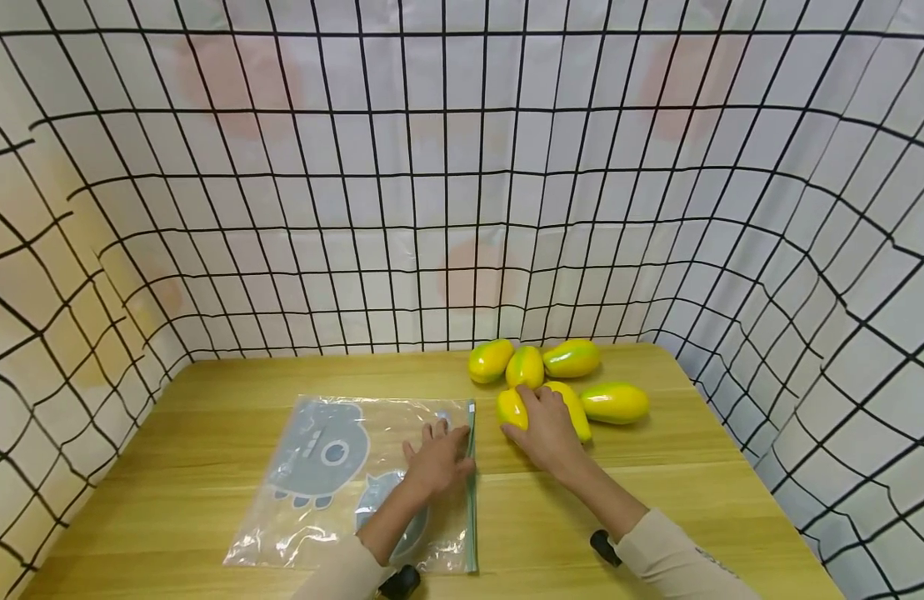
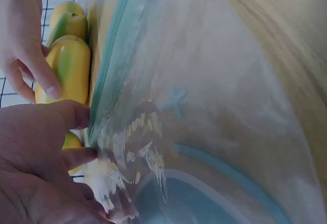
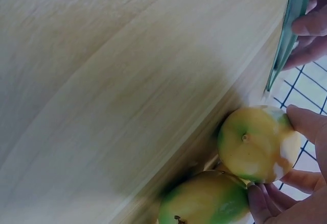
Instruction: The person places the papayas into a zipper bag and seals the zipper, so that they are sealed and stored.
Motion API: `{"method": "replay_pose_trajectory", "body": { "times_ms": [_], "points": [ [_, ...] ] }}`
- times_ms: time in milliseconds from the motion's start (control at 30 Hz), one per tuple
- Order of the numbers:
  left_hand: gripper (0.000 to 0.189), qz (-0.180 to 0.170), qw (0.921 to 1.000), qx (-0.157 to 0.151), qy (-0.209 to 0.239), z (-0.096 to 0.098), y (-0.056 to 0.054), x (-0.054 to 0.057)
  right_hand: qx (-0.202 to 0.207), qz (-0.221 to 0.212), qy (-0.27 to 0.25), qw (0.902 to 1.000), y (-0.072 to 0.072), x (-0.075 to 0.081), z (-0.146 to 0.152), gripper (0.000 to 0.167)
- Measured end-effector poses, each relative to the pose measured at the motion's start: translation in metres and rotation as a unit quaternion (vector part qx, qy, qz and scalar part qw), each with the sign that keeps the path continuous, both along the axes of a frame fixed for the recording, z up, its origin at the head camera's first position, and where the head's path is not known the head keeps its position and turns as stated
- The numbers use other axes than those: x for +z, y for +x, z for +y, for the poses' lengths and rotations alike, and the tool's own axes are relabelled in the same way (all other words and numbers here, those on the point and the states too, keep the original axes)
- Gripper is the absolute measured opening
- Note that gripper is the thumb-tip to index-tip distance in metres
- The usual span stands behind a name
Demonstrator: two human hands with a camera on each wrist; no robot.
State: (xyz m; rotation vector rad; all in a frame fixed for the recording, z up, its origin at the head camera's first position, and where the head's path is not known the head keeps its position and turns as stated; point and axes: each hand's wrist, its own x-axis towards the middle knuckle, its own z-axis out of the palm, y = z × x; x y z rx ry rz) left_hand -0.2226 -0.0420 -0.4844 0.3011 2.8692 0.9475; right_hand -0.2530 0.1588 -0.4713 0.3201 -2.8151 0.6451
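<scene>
My right hand (image 1: 547, 433) grips a yellow-green papaya (image 1: 511, 409), thumb on one side and fingers on the other. Another papaya (image 3: 204, 198) lies beside it, near the fingertips in the right wrist view. To the left, a clear zip bag (image 1: 390, 425) with grey-blue cartoon animal prints lies flat on the table. Its green zip edge (image 1: 471, 500) faces the fruit. My left hand (image 1: 437, 461) rests on the bag with fingers spread, and its thumb and forefinger touch the zip edge in the left wrist view.
Several more papayas, such as the far right one (image 1: 615, 403) and the back left one (image 1: 491, 361), lie close together near the back of the wooden table (image 1: 177, 467). Black wire grid panels (image 1: 357, 192) backed by pale cloth stand at the back and both sides.
</scene>
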Motion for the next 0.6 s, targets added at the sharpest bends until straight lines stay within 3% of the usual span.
{"method": "replay_pose_trajectory", "body": {
  "times_ms": [367,433,600],
  "points": [
    [0.067,-0.032,0.9990,-0.015,-0.028,-0.001,0.001,0.002,-0.012,-0.028,-0.002,0.9995,0.002,0.003,-0.001,0.070],
    [0.067,-0.019,0.9996,-0.013,-0.019,-0.001,0.001,-0.001,-0.016,-0.029,-0.001,0.9995,0.002,0.003,-0.001,0.070],
    [0.060,0.053,0.9985,0.001,0.013,0.000,0.001,-0.011,-0.027,-0.024,0.004,0.9994,0.001,0.003,-0.002,0.069]
  ]
}}
